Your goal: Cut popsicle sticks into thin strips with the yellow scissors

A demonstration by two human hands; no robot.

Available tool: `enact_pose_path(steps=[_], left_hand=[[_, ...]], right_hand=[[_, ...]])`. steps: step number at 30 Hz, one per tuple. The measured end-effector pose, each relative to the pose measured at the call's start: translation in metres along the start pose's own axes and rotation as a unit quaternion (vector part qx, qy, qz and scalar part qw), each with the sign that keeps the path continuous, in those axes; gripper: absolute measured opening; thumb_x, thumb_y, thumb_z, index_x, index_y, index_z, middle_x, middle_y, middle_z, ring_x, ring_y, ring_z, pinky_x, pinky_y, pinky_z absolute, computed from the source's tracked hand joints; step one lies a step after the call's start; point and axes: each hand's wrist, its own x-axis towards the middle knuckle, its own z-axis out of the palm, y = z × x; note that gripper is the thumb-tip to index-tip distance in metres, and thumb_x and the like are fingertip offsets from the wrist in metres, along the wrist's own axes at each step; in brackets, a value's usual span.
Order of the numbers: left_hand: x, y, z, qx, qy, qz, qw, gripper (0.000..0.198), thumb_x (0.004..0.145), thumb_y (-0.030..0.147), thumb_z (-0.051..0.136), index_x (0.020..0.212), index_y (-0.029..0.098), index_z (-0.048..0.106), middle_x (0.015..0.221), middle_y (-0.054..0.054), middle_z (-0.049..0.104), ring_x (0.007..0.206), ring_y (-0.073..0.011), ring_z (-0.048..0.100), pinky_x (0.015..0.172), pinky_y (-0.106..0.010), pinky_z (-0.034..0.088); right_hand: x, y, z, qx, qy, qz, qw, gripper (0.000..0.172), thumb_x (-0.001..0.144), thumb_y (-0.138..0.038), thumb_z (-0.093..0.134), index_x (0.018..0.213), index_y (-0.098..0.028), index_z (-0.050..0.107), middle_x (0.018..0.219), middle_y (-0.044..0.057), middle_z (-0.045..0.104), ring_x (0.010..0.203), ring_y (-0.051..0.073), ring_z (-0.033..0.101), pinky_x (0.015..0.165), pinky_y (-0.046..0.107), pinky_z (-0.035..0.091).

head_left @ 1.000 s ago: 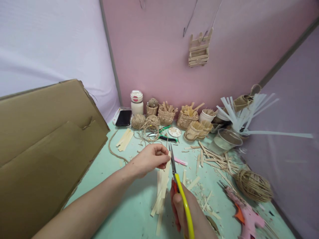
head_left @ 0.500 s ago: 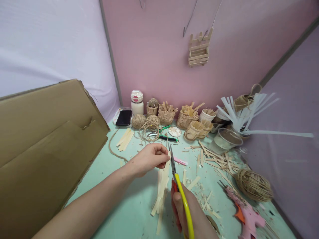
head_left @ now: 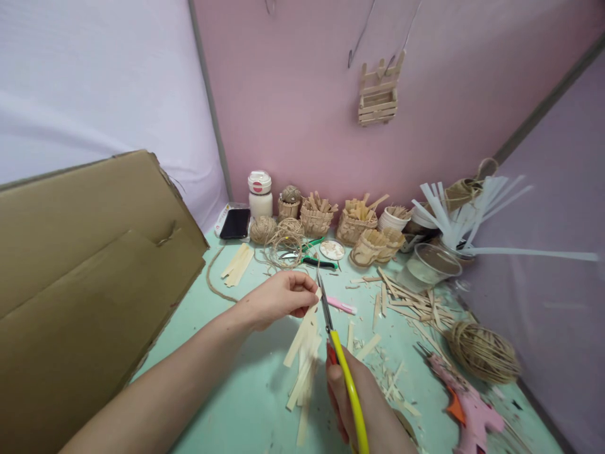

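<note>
My left hand [head_left: 282, 296] pinches the upper end of a pale wooden strip [head_left: 299, 337], which slants down to the left. In my right hand [head_left: 357, 394] are scissors [head_left: 341, 353] with yellow and red handles, their blades pointing up beside my left fingertips. The blades look nearly closed, close to the strip's end; whether they touch it I cannot tell. Beneath the held strip, more pale strips [head_left: 305, 384] lie in a loose pile on the green table [head_left: 212, 384]. A pink pen-like tool [head_left: 341, 305] rests just beyond the blades.
Large cardboard [head_left: 94, 271] stands at the left. Green-handled cutters [head_left: 319, 262], twine [head_left: 262, 231] and stick-filled baskets [head_left: 316, 221] line the back. At the right are scattered sticks [head_left: 411, 299], a twine ball [head_left: 483, 352], a plastic cup [head_left: 430, 268] and a pink glue gun [head_left: 472, 410].
The held strip has swung out to the left, its lower end now apart from the pile. My left hand has shifted slightly left. The scissors have hardly moved.
</note>
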Motion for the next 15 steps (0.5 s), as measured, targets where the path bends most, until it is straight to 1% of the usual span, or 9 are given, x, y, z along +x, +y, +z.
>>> enact_pose_path(steps=[3,9,15], left_hand=[[0.000,0.000,-0.004,0.013,-0.008,0.003,1.000,0.010,0.068,0.022,0.060,0.076,0.016,0.059,0.060,0.005,0.049,0.053,-0.0065,0.042,0.054,-0.021,0.034],[-0.001,0.002,-0.011,0.042,-0.029,0.011,0.999,0.011,0.068,0.023,0.058,0.076,0.016,0.061,0.062,0.004,0.050,0.055,-0.0074,0.041,0.055,-0.021,0.034],[-0.004,0.007,-0.016,0.091,-0.046,0.018,0.995,0.012,0.071,0.028,0.057,0.076,0.017,0.062,0.061,0.005,0.049,0.058,-0.0085,0.042,0.057,-0.021,0.035]], right_hand=[[-0.001,-0.001,-0.002,0.001,-0.005,0.002,1.000,0.031,0.084,-0.044,0.048,0.072,-0.017,0.055,0.057,-0.001,0.049,0.055,0.013,0.046,0.048,0.022,0.032],[-0.002,-0.006,-0.005,0.007,-0.017,0.016,1.000,0.042,0.083,-0.057,0.048,0.071,-0.017,0.053,0.057,-0.001,0.049,0.053,0.013,0.046,0.048,0.022,0.033],[-0.005,-0.012,-0.007,0.020,-0.035,0.043,0.998,0.054,0.082,-0.070,0.040,0.074,-0.018,0.054,0.055,-0.001,0.049,0.047,0.013,0.043,0.042,0.022,0.031]])
